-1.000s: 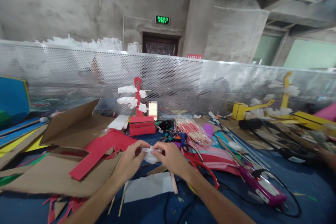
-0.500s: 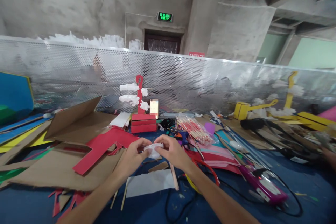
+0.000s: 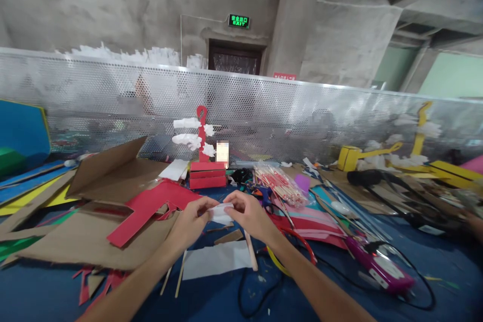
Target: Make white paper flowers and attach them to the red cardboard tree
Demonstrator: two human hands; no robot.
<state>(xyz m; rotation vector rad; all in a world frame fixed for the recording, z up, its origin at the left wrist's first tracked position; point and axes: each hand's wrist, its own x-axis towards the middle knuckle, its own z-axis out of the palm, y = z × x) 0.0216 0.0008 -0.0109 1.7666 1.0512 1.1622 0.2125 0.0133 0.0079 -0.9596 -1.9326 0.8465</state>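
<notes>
Pinching a small piece of white paper point(image 3: 221, 213), the two hands hold it in the air above the surface point(image 3: 211, 304). Its long axis seems to run left to right, from the left hand point(image 3: 194, 222) at one end to the right hand point(image 3: 249, 217) at the other; neither is nearer, since both touch it. The fingers of each are drawn in narrow, closed on the paper, with the right thumb over its front. Compared with half a second ago, the paper looks less bunched and more of it hangs below the thumbs, which sit slightly farther apart. Nearer the wearer, a flat white sheet point(image 3: 217, 261) lies between thin sticks point(image 3: 180, 274) and a thicker pale rod point(image 3: 250, 251). A red cutout point(image 3: 151, 204) lies to the left; a red box point(image 3: 207, 180) stands beyond the hands.
</notes>
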